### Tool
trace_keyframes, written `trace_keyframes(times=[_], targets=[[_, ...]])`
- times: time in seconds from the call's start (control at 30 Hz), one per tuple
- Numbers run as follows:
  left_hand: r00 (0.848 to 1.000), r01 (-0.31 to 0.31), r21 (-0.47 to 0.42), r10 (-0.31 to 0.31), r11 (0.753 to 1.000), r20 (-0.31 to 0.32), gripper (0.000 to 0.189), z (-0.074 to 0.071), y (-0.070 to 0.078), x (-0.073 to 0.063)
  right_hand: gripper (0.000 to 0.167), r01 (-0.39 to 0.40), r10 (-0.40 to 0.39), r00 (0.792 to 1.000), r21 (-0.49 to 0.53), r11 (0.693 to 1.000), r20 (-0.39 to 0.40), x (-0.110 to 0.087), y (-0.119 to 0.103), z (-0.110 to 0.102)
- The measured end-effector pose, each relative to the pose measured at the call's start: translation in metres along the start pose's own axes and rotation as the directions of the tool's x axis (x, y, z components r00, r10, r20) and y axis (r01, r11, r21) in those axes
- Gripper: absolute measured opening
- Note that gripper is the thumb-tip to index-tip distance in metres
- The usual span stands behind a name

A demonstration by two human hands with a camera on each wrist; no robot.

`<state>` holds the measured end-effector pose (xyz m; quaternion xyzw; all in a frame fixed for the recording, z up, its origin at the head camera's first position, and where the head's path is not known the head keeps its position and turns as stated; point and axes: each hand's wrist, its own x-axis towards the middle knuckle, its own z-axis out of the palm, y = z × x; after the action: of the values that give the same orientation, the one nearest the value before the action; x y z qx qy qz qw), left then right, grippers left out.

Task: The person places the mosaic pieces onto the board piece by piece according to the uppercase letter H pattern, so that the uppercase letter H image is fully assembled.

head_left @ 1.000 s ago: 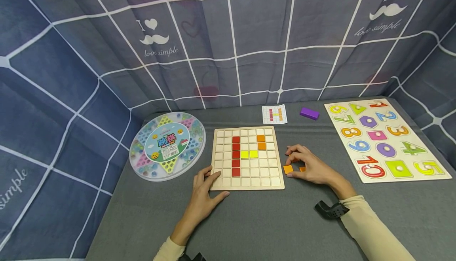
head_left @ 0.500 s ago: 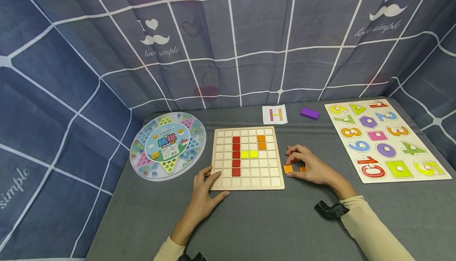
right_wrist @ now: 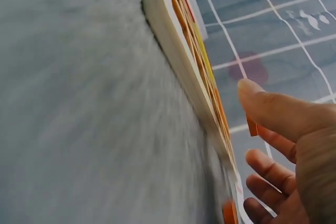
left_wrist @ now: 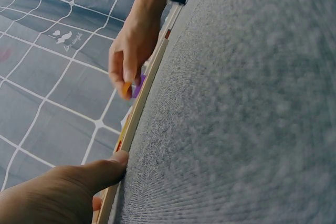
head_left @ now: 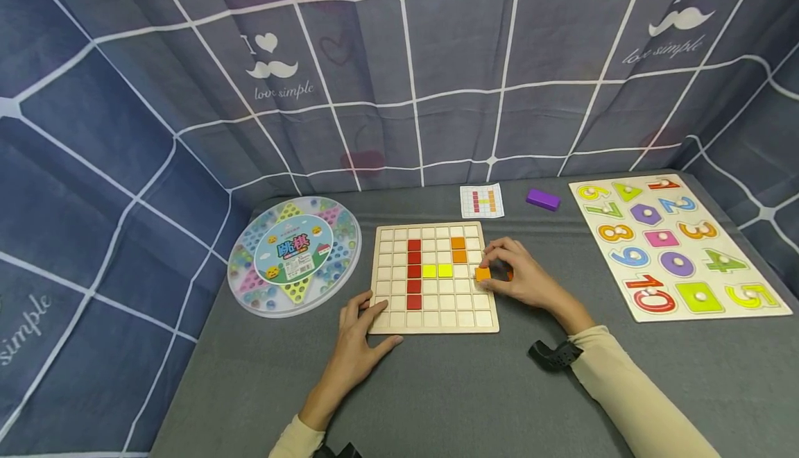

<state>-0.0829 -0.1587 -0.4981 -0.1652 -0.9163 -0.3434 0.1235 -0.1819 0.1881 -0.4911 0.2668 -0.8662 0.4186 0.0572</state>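
Note:
My right hand (head_left: 521, 276) pinches an orange square tile (head_left: 483, 274) between thumb and fingertips, over the right edge of a wooden grid board (head_left: 399, 323). In the right wrist view the orange tile (right_wrist: 252, 126) shows between thumb and index finger. Another orange piece (head_left: 510, 275) is partly hidden behind that hand. The board bears a column of red tiles (head_left: 414, 270), two yellow tiles (head_left: 437, 271) and two orange tiles (head_left: 458, 250). At the board's front left corner rests my left hand (head_left: 356, 343), fingers spread; its thumb (left_wrist: 113, 169) touches the front edge.
Behind the board lie a small pattern card (head_left: 481, 201) and a purple block (head_left: 542, 199). A round game box (head_left: 293, 257) with a clear rim stands at left. To the right lies a number-and-shape puzzle board (head_left: 680, 246). A patterned curtain (head_left: 349, 62) hangs behind the table.
My right hand has moved left and away from me, carrying the orange tile from the table beside the board to over the board's right edge. My left hand has stayed in place.

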Motion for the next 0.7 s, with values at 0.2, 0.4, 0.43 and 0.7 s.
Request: trace_keyframes(times=[0.2, 0.4, 0.43, 0.7], targets=[[1.0, -0.016, -0.01, 0.016, 1.0, -0.003, 0.065, 0.001, 0.0, 0.0, 0.027, 0.008, -0.008, 1.0, -0.026, 1.0, 0.004, 0.021, -0.007, 0.013], [1.0, -0.016, -0.005, 0.016, 1.0, -0.001, 0.066, 0.001, 0.002, 0.001, 0.026, -0.014, 0.013, 1.0, -0.053, 0.999, -0.009, 0.028, -0.008, 0.021], [1.0, -0.016, -0.006, 0.016, 1.0, -0.001, 0.066, 0.001, 0.002, 0.001, 0.026, -0.022, 0.021, 1.0, -0.053, 0.998, -0.009, 0.029, -0.008, 0.021], [1.0, -0.006, -0.019, 0.006, 1.0, 0.0, 0.066, -0.001, 0.0, 0.001, 0.026, -0.052, 0.051, 0.999, -0.069, 0.996, -0.016, 0.034, -0.009, 0.028]])
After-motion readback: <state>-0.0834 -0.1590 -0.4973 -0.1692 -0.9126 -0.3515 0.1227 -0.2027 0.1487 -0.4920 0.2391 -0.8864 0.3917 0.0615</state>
